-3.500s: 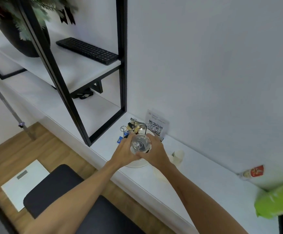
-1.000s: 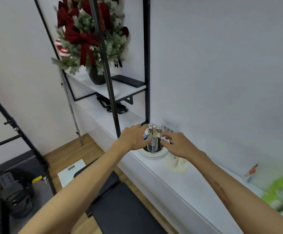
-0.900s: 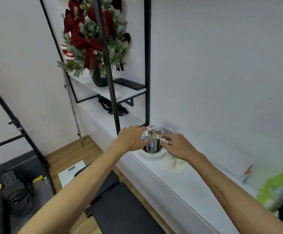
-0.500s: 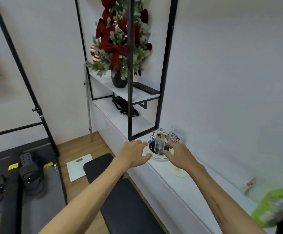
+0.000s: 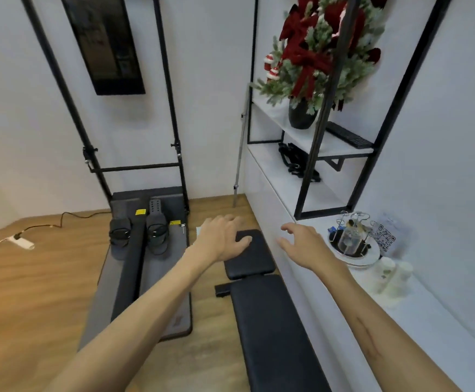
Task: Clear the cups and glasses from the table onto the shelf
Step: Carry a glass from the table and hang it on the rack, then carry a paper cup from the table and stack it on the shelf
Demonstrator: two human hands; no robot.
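Observation:
A clear glass (image 5: 349, 241) stands upside down in a wire cup rack (image 5: 353, 222) on a round white tray (image 5: 372, 257) on the white shelf (image 5: 428, 321) at the right. Two pale paper cups (image 5: 392, 278) stand just right of the tray. My right hand (image 5: 304, 244) hovers left of the rack, empty, fingers spread. My left hand (image 5: 225, 236) hangs further left over the black bench, empty too, fingers apart.
A black padded bench (image 5: 264, 306) runs along the shelf front. A black metal frame (image 5: 324, 108) rises from the shelf, carrying a plant with red bows (image 5: 315, 52) and a keyboard (image 5: 349, 135). A QR card (image 5: 385, 239) stands behind the rack. Exercise equipment (image 5: 145, 250) lies on the wooden floor.
Both hands let go of the glass, which stays in the rack, and drew back to the left. The view swung left, away from the shelf toward the floor.

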